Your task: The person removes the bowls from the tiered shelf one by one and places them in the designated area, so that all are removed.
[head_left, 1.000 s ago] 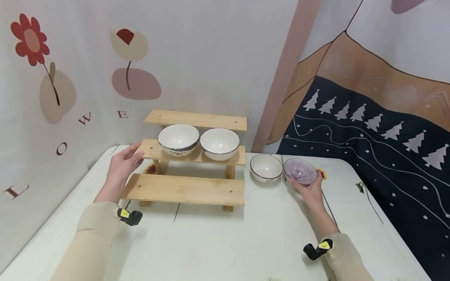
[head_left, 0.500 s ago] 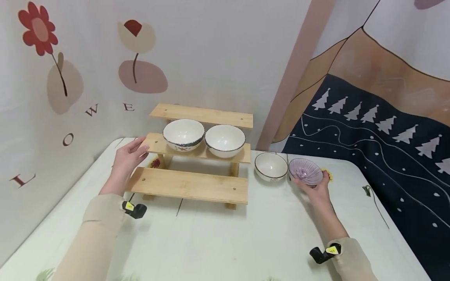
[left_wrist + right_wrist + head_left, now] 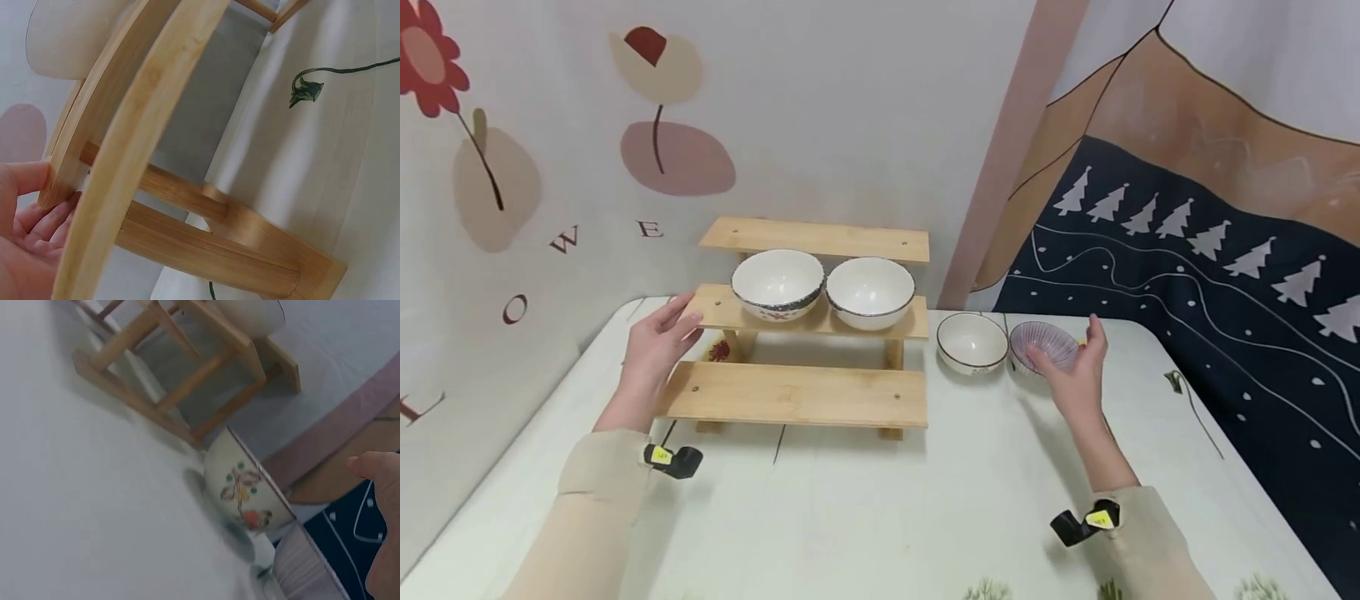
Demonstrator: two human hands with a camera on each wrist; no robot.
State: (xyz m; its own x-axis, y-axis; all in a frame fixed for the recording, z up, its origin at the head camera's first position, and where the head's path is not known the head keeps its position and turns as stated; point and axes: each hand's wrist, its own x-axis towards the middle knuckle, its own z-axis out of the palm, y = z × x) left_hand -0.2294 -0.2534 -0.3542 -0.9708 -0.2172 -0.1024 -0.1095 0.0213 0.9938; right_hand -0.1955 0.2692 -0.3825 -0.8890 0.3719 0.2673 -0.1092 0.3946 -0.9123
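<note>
My left hand (image 3: 655, 342) grips the left end of a three-tier wooden shelf rack (image 3: 797, 396), at its middle tier. In the left wrist view the thumb lies over the board end and the fingers curl beneath it. My right hand (image 3: 1078, 379) is at the near right side of a purple striped bowl (image 3: 1060, 340), thumb and fingers spread apart. That bowl stands upright on the table at the right. Beside it, to the left, stands a white bowl (image 3: 972, 337) with a dark rim; the right wrist view shows flowers painted on its outside.
Two larger white bowls, the left one (image 3: 778, 279) and the right one (image 3: 871, 287), sit side by side on the middle tier. Behind the rack hangs a printed white curtain (image 3: 820, 108); a dark tree-patterned cloth (image 3: 1150, 267) hangs at the right.
My right hand has loosened from the purple bowl and risen slightly, its fingers now spread. My left hand keeps its grip on the rack. The head view has shifted a little.
</note>
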